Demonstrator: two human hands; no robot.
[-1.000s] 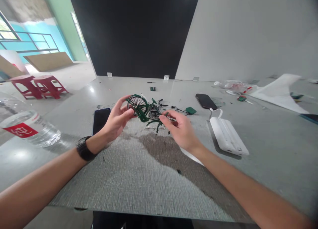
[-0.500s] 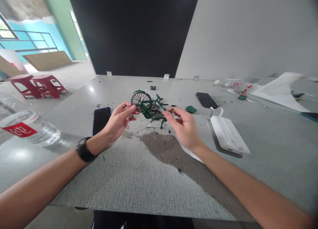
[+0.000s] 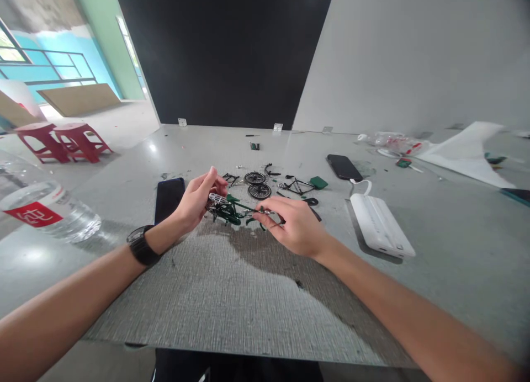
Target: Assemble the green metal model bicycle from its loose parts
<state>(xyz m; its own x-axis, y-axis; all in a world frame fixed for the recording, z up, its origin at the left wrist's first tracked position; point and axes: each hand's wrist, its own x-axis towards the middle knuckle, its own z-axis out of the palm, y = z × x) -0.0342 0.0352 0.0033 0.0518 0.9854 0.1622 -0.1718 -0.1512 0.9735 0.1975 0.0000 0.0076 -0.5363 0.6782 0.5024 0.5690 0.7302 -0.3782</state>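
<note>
A small green model bicycle [image 3: 232, 213] is held between both hands, low over the table and turned on its side. My left hand [image 3: 196, 201] is closed on its rear end, by a silvery rack. My right hand [image 3: 292, 222] pinches the front end of the green frame. Just beyond lie two loose black wheels [image 3: 259, 191], a black frame part [image 3: 296, 185] and a green piece [image 3: 318, 182]. The fingertips of my left hand are partly hidden behind the model.
A dark phone [image 3: 169, 199] lies left, near a large water bottle [image 3: 49, 211]. On the right are another phone [image 3: 344, 166] and a white power bank [image 3: 381, 226]. A plastic bag [image 3: 393, 142] and white sheet [image 3: 466, 153] lie far right. A black panel stands behind.
The model has come down and nearer and has tipped over, with both hands still on it. The loose wheels and small parts behind it now show.
</note>
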